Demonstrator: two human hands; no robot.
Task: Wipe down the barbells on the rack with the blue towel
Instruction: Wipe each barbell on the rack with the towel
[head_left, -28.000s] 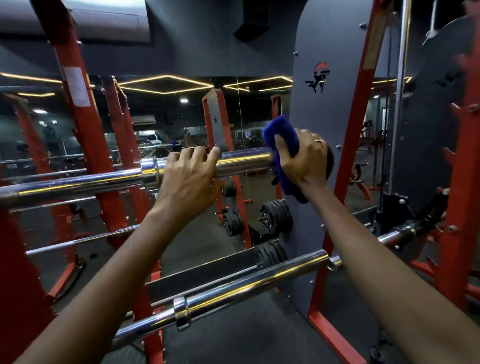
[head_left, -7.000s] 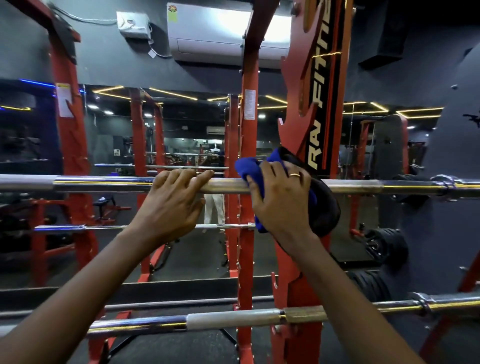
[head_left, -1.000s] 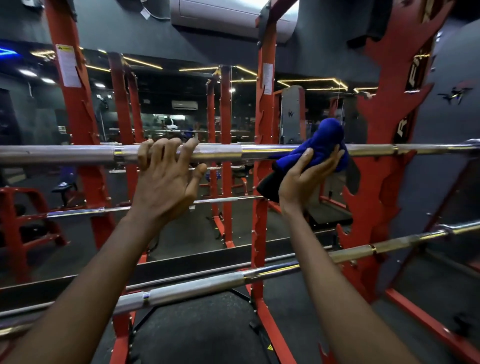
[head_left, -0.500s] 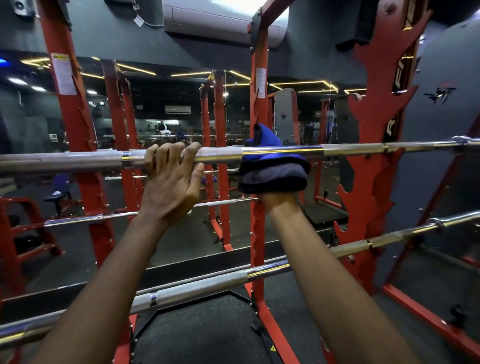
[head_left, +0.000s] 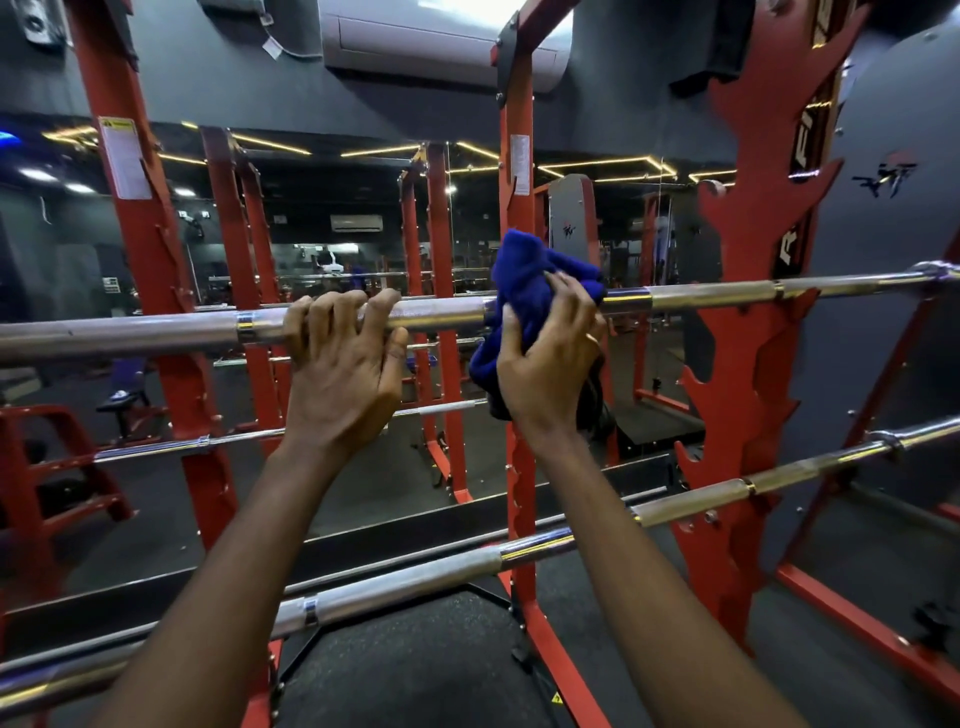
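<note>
A chrome upper barbell (head_left: 156, 332) runs across the view at chest height on the red rack (head_left: 737, 364). My left hand (head_left: 343, 374) grips this bar from the near side, fingers curled over its top. Just to the right, my right hand (head_left: 550, 369) holds the bunched blue towel (head_left: 524, 280) wrapped around the same bar, fingers and thumb curled round the cloth. A dark part of the cloth hangs below my palm. A second, lower barbell (head_left: 415, 582) slants across the rack beneath my forearms.
A red upright post (head_left: 514, 182) stands directly behind the towel. More red uprights (head_left: 140, 234) stand at left before a mirror wall (head_left: 337, 234). An air conditioner (head_left: 415, 47) hangs overhead. Dark rubber floor (head_left: 415, 670) lies below.
My right hand has rolled from under the bar, covered by the towel, to the near side with its fingers over the cloth. The towel sits slightly further right. My left hand keeps its grip.
</note>
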